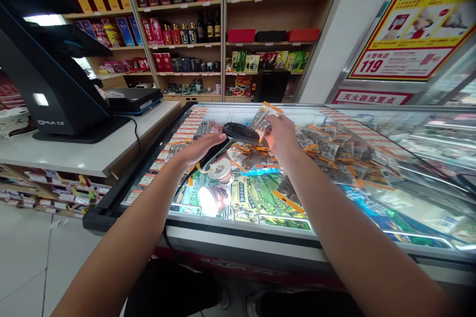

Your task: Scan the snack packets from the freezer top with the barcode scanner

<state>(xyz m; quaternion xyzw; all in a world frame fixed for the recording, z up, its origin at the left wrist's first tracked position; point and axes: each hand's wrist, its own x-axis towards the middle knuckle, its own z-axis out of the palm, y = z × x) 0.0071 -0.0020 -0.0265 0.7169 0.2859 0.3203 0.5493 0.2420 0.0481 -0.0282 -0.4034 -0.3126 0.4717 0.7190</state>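
Pinching a small orange-edged packet (258, 120), the right grip (281, 133) has its fingers closed on the packet's right side, so the packet sticks out to the left of the fingertips. The left grip (200, 149) is closed on the handle of a black scanner (241, 132), its thumb along the top; most of its other fingers are hidden. The scanner's broad head reaches from the left grip across toward the right one, ending just beside the packet; whether they touch, I cannot tell.

Below both grips is a lit display chest (238, 232). Under the left grip sit round tubs (220, 171), and between the two forearms lie green packages (256, 192). To the right of the right grip spreads a loose heap of similar orange-edged packets (336, 144). A black cable (185, 178) hangs from the scanner's handle, below the left grip. Well to the left of that grip, a white worktop (92, 147) carries a black terminal (55, 77). Beyond both grips stand shelves (182, 45) of boxes and bottles.
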